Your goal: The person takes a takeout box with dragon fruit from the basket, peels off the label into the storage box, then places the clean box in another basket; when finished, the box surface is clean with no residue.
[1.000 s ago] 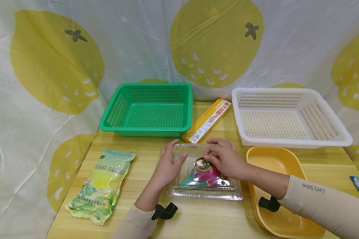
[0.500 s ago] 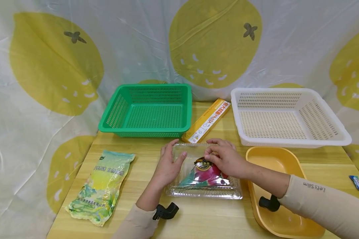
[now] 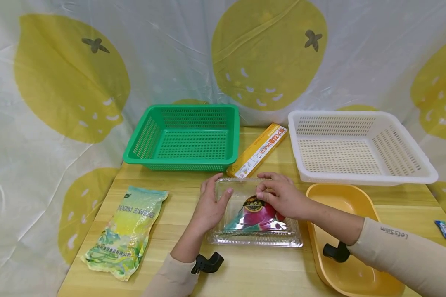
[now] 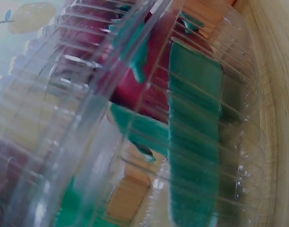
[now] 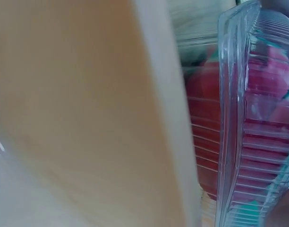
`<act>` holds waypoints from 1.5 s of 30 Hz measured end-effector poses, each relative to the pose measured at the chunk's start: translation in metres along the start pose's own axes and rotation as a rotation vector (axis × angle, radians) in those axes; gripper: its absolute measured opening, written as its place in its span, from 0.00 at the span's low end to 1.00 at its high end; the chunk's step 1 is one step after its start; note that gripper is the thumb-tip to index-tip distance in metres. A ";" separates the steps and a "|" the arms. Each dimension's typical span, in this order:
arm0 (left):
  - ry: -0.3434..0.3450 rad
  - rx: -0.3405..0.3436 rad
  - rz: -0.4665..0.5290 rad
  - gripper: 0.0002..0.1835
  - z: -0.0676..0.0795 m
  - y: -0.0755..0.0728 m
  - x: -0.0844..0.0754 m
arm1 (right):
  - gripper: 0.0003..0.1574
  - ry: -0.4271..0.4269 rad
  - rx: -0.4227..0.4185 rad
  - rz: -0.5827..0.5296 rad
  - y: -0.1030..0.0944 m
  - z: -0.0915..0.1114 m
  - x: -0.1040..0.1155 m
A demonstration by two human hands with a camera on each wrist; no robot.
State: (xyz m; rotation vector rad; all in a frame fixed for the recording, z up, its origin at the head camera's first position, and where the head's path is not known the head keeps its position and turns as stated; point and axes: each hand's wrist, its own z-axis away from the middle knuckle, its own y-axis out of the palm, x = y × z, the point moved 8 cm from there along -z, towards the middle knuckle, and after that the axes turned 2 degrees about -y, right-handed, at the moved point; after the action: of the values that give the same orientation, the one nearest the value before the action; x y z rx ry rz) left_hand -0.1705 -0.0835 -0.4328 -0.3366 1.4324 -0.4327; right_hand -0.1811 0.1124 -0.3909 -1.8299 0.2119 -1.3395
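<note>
A clear plastic clamshell box [image 3: 241, 239] with ribbed sides lies on the table, holding pink-red and green contents [image 4: 191, 127]. A dark, gold-edged oval label [image 3: 254, 203] is on its lid. My left hand [image 3: 209, 208] rests along the box's left side, fingers extended towards the far corner and thumb over the lid. From the right, my right hand [image 3: 284, 197] reaches over the lid. Its thumb and one bent finger come together at the label's upper edge, and another finger points to the far rim. In both wrist views the box's ribbed wall shows close up.
Behind stand a green basket [image 3: 182, 161] and a white basket [image 3: 357, 177], with a pasta box [image 3: 258, 150] between them. An orange tub [image 3: 371, 280] sits under my right forearm. A yellow-green food bag [image 3: 126, 231] lies left, a small blue packet [image 3: 444, 229] far right.
Both hands and the box hold almost the same place. The right fingertips have shifted slightly to the right, and more of the label's lettering shows.
</note>
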 end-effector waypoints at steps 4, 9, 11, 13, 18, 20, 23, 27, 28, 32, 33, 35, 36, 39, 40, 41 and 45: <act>0.003 0.001 0.004 0.33 0.000 0.000 0.000 | 0.09 0.002 0.019 -0.030 0.000 0.000 -0.002; -0.001 -0.002 0.009 0.32 0.000 0.000 0.001 | 0.09 0.007 0.023 -0.050 -0.002 0.001 -0.002; -0.002 -0.004 0.010 0.32 0.000 0.000 0.002 | 0.09 0.011 0.022 -0.056 -0.002 0.002 -0.003; -0.001 -0.006 0.009 0.32 0.000 0.000 0.001 | 0.09 0.016 0.022 -0.064 -0.002 0.001 -0.003; -0.010 -0.006 0.007 0.33 0.000 0.000 0.002 | 0.09 0.026 0.032 -0.082 -0.001 0.001 -0.006; -0.014 -0.004 0.005 0.33 0.000 0.000 0.002 | 0.09 0.039 0.039 -0.089 -0.001 0.001 -0.007; -0.015 -0.001 0.004 0.32 0.000 0.000 0.003 | 0.09 0.053 0.052 -0.084 -0.002 0.001 -0.008; -0.013 -0.006 -0.001 0.32 -0.001 -0.001 0.002 | 0.09 0.079 0.068 -0.158 -0.005 0.000 -0.012; -0.013 -0.008 -0.003 0.32 -0.001 -0.001 0.002 | 0.10 0.090 0.072 -0.203 -0.006 0.000 -0.013; -0.013 -0.007 0.004 0.32 -0.001 -0.001 0.003 | 0.11 0.103 0.080 -0.335 -0.011 -0.001 -0.017; -0.012 -0.008 0.000 0.32 -0.001 -0.001 0.003 | 0.10 0.101 0.085 -0.342 -0.011 -0.001 -0.017; -0.012 -0.007 -0.001 0.32 -0.001 -0.002 0.003 | 0.09 0.088 0.076 -0.292 -0.014 -0.001 -0.017; -0.012 -0.007 -0.003 0.32 -0.001 -0.003 0.004 | 0.09 0.083 0.066 -0.257 -0.016 -0.001 -0.016; -0.011 -0.012 -0.013 0.32 -0.001 -0.005 0.005 | 0.06 0.102 0.035 -0.199 -0.024 0.002 -0.016; -0.009 -0.010 -0.012 0.32 -0.001 -0.006 0.005 | 0.05 0.105 0.023 -0.170 -0.028 0.004 -0.016; -0.007 -0.007 -0.013 0.32 -0.001 -0.006 0.005 | 0.05 0.109 0.012 -0.142 -0.033 0.007 -0.016; -0.001 0.000 -0.023 0.33 0.000 -0.006 0.004 | 0.02 0.105 -0.037 -0.008 -0.055 0.023 -0.017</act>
State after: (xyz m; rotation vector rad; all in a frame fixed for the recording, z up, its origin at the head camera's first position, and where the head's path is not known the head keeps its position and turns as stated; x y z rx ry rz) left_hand -0.1710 -0.0905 -0.4336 -0.3539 1.4290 -0.4513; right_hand -0.1866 0.1687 -0.3663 -1.7943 0.2864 -1.4475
